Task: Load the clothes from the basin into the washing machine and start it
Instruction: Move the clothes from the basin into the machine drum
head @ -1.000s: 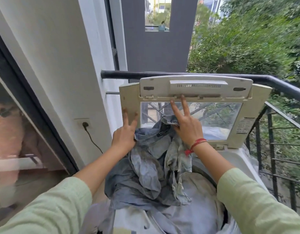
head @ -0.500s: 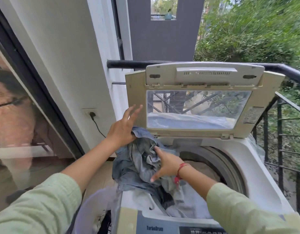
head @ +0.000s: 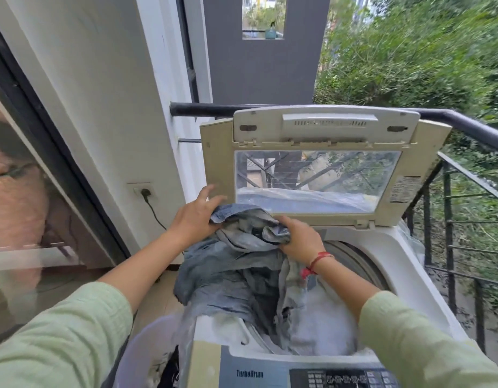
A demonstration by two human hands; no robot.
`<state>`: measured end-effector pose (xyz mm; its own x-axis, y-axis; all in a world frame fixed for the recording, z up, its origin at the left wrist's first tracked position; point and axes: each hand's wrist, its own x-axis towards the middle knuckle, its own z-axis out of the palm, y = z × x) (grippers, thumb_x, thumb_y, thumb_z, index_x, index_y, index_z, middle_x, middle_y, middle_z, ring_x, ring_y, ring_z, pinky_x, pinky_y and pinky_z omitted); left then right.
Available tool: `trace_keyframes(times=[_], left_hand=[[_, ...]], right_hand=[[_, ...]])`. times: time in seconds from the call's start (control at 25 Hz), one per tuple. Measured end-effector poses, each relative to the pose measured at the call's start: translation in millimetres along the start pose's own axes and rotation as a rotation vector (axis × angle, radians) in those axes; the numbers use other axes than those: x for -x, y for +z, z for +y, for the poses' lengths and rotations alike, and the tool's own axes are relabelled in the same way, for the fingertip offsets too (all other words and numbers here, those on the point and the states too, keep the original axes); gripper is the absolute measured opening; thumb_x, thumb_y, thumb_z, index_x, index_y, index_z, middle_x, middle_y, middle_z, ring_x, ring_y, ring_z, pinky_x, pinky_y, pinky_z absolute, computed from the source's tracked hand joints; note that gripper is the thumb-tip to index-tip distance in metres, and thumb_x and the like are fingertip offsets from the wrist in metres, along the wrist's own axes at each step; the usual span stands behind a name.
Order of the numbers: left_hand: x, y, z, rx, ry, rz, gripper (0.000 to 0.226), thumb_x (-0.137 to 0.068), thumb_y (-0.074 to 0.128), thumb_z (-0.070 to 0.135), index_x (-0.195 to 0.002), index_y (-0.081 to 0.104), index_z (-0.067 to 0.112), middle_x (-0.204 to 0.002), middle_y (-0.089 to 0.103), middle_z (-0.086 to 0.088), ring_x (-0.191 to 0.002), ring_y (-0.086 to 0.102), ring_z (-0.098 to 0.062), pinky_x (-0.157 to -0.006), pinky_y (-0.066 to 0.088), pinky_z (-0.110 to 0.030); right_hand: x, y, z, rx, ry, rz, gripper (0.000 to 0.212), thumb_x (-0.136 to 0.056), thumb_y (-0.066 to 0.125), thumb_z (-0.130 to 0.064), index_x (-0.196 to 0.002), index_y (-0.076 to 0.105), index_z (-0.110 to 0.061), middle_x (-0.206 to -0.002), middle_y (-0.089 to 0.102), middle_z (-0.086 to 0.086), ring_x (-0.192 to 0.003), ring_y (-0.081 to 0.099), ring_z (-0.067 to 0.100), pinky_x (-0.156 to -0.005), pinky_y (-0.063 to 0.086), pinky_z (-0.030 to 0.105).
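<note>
A top-loading washing machine stands with its lid raised upright. A faded blue denim garment hangs over the left rim of the drum, part inside and part outside. My left hand holds the garment's upper left edge, index finger stretched toward the lid frame. My right hand grips a bunched fold at the top of the garment, above the drum opening. A pale translucent basin with dark clothes sits at the bottom left, beside the machine. The control panel shows at the bottom edge.
A white wall with a socket and black plug is at the left, a glass door further left. A black balcony railing runs behind and right of the machine, with trees beyond.
Both hands came down from the lid with the denim garment. The right hand then rose from the middle of the cloth to grip its top fold; the left hand closed on the edge.
</note>
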<state>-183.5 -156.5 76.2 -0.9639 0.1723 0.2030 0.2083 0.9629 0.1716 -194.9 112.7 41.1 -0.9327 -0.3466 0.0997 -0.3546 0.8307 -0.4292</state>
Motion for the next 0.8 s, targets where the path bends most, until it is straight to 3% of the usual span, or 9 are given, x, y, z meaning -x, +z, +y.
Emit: trace_keyframes(times=[0.16,0.32,0.4,0.48,0.52,0.6,0.68,0.72,0.8], left_hand=[[-18.6,-15.1,32.1,0.198,0.066,0.048,0.026,-0.084,0.058,0.010,-0.109,0.059,0.015,-0.106,0.065,-0.011,-0.091,0.062,-0.033,-0.065,0.047,-0.035],[-43.4,-60.6,80.9,0.432,0.278,0.259,0.027,-0.080,0.071,0.010,-0.106,0.061,0.012,-0.098,0.069,-0.008,-0.083,0.064,-0.025,-0.065,0.050,-0.033],[-57.9,-86.3,103.1,0.431,0.374,0.379,0.023,-0.081,0.072,0.015,-0.102,0.062,0.010,-0.090,0.069,-0.006,-0.074,0.061,-0.020,-0.058,0.045,-0.027],[-69.0,-98.5,111.1,0.408,0.386,0.395,0.023,-0.081,0.071,0.014,-0.102,0.063,0.009,-0.088,0.069,-0.006,-0.071,0.058,-0.017,-0.056,0.039,-0.023],[-71.3,-97.5,110.7,0.366,0.362,0.350,0.023,-0.083,0.068,0.012,-0.105,0.063,0.010,-0.091,0.069,-0.008,-0.074,0.060,-0.021,-0.057,0.039,-0.025],[-69.2,-84.4,104.3,0.178,0.281,0.165,0.031,-0.085,0.060,0.012,-0.116,0.060,0.016,-0.105,0.068,-0.013,-0.090,0.063,-0.031,-0.064,0.042,-0.030],[-62.0,-67.4,101.1,-0.042,0.240,-0.040,0.041,-0.087,0.055,0.012,-0.127,0.054,0.024,-0.120,0.063,-0.013,-0.102,0.059,-0.035,-0.068,0.043,-0.034],[-61.6,-62.2,101.8,-0.094,0.256,-0.071,0.041,-0.088,0.053,0.011,-0.127,0.054,0.025,-0.122,0.062,-0.012,-0.104,0.059,-0.034,-0.069,0.044,-0.034],[-63.3,-63.5,107.0,-0.072,0.333,0.012,0.032,-0.089,0.053,0.013,-0.119,0.056,0.023,-0.118,0.064,-0.010,-0.101,0.060,-0.033,-0.067,0.045,-0.036]], right_hand=[[5.0,-60.2,20.0,0.195,-0.029,0.214,0.055,-0.075,0.065,-0.014,-0.126,0.046,-0.025,-0.116,0.060,0.002,-0.092,0.064,0.031,-0.067,0.052,0.037],[15.5,-146.6,28.4,0.544,-0.125,0.744,0.048,-0.075,0.071,-0.008,-0.118,0.052,-0.020,-0.095,0.061,0.004,-0.051,0.061,0.026,-0.044,0.034,0.021],[23.8,-182.2,24.2,0.577,-0.142,0.899,0.046,-0.077,0.069,-0.010,-0.119,0.053,-0.020,-0.096,0.062,0.004,-0.050,0.060,0.028,-0.044,0.038,0.022],[27.8,-195.0,28.1,0.445,-0.157,0.808,0.051,-0.076,0.070,-0.012,-0.123,0.053,-0.022,-0.107,0.063,0.003,-0.068,0.066,0.030,-0.054,0.048,0.029],[30.4,-194.3,32.5,0.314,-0.149,0.634,0.059,-0.074,0.073,-0.013,-0.127,0.051,-0.026,-0.115,0.061,0.002,-0.085,0.066,0.028,-0.066,0.052,0.033],[37.0,-185.3,47.1,0.120,0.007,0.081,0.079,-0.069,0.080,-0.017,-0.137,0.042,-0.030,-0.129,0.052,0.000,-0.114,0.054,0.021,-0.090,0.047,0.032],[41.1,-187.7,65.5,0.117,0.182,-0.180,0.076,-0.069,0.083,-0.017,-0.136,0.047,-0.019,-0.128,0.054,0.004,-0.120,0.051,0.021,-0.091,0.040,0.024],[40.1,-193.6,75.7,0.140,0.198,-0.129,0.062,-0.070,0.081,-0.015,-0.126,0.056,-0.014,-0.119,0.060,0.007,-0.114,0.056,0.024,-0.086,0.042,0.023],[35.2,-207.8,85.6,0.240,0.114,0.224,0.029,-0.073,0.074,-0.006,-0.101,0.066,-0.012,-0.099,0.067,0.011,-0.095,0.064,0.030,-0.075,0.048,0.029]])
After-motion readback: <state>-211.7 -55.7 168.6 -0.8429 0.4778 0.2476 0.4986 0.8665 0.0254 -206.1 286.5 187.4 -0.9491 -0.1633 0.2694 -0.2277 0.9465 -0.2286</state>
